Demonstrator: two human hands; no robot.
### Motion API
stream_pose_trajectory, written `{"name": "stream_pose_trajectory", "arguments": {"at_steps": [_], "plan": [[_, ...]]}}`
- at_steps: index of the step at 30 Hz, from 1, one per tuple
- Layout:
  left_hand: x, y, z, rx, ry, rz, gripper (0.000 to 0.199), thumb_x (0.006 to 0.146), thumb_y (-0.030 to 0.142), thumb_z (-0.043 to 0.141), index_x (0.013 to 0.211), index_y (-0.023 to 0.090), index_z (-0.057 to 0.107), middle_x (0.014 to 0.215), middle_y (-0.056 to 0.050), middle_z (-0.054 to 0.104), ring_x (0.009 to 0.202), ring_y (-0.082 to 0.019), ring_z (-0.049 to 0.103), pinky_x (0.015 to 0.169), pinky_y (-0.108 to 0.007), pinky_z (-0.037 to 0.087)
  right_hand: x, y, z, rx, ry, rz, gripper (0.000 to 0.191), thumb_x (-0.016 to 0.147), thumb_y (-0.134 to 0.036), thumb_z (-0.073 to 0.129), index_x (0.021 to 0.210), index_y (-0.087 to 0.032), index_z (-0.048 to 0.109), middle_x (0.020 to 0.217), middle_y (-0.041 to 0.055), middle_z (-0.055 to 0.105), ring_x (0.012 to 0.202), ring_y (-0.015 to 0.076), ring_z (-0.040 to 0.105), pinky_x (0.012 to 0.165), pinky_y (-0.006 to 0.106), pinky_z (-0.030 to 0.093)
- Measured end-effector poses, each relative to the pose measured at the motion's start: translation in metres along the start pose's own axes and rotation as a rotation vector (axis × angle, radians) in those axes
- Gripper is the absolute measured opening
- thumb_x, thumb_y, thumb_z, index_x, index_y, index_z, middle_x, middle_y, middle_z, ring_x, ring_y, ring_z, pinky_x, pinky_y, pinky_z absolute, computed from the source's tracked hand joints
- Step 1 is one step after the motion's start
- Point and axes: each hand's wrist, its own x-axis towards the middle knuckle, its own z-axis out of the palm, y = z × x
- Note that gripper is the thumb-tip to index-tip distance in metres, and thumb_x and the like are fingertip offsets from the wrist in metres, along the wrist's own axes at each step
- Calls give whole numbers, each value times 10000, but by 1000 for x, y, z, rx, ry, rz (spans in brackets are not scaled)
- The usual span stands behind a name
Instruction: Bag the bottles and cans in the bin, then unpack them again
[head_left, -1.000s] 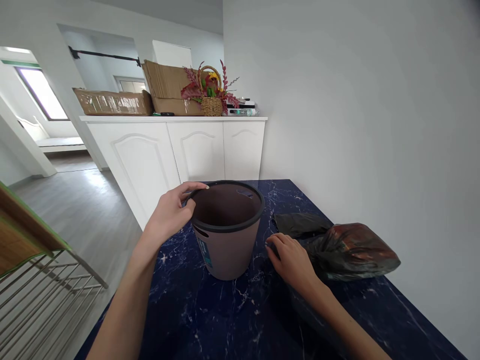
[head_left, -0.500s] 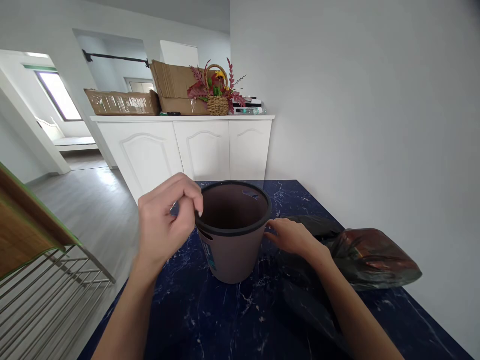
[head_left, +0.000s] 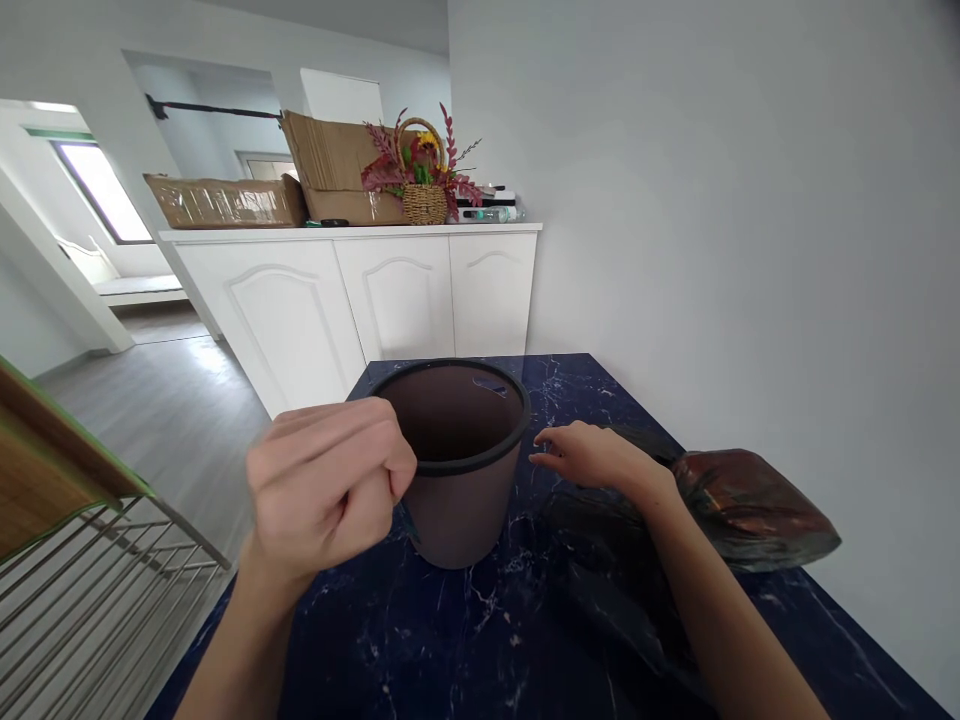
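A brown-grey trash bin [head_left: 465, 515] with a black rim stands upright on the dark blue marbled table [head_left: 450, 620]. My left hand [head_left: 330, 485] is closed in a fist before the bin's near left rim and covers part of it. Its fingertips are turned away, so whatever they hold, if anything, is hidden. To the right of the bin, my right hand [head_left: 592, 455] is apart from it, fingers loosely spread. Beneath and beside the right arm lies dark plastic film [head_left: 600, 575]. A bundled plastic bag [head_left: 757, 505], reddish and black, rests farther right.
Behind the table, a white cabinet [head_left: 390, 300] carries cardboard boxes [head_left: 225, 203], a flower basket [head_left: 425, 203] and a clear bottle [head_left: 491, 214]. A metal rack [head_left: 97, 590] stands at left. The wall [head_left: 712, 220] runs along the right side.
My left hand has come off the bin's left rim toward me and tightened into a fist. My right hand has drawn away from the bin's right side. The view has shifted slightly.
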Motion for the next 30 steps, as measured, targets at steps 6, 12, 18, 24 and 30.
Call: {"name": "stream_pose_trajectory", "arguments": {"at_steps": [6, 12, 18, 24, 30], "plan": [[6, 10, -1, -4, -57, 30, 369, 790, -112, 455, 707, 248, 440, 557, 47, 394, 458, -121, 346, 426, -311, 260, 12, 17, -2, -39, -21, 50, 378, 1084, -450, 524, 1271, -241, 778, 1266, 145, 780, 1106, 339, 738, 836, 400, 544], [5, 5, 0, 2, -79, -5, 345, 773, -96, 467, 707, 242, 454, 560, 47, 439, 448, -118, 396, 433, -307, 286, 23, 35, 7, -52, -99, 91, 331, 1047, -410, 575, 1157, -238, 835, 1179, 151, 803, 1045, 332, 762, 811, 392, 549], [3, 0, -4, 5, -89, -33, 341, 764, -84, 461, 723, 254, 490, 568, 50, 457, 459, -123, 431, 447, -301, 316, 25, 51, 11, -46, -120, 135, 303, 1001, -327, 616, 1200, -291, 842, 1240, 120, 801, 1085, 321, 760, 832, 385, 541], [1, 2, -7, 29, -127, -85, 318, 761, -51, 476, 732, 263, 512, 574, 44, 499, 457, -129, 467, 460, -311, 348, 23, 62, 14, -33, -157, 128, 229, 924, -289, 702, 1070, -299, 878, 1190, 95, 815, 1031, 299, 767, 767, 342, 530], [-1, -1, -8, 51, -100, -81, 333, 738, -62, 467, 756, 267, 511, 580, 45, 462, 475, -123, 468, 449, -298, 336, 26, 53, 21, -73, -218, 85, 147, 882, -254, 745, 921, -268, 886, 1101, 107, 828, 998, 312, 778, 764, 359, 540]]}}
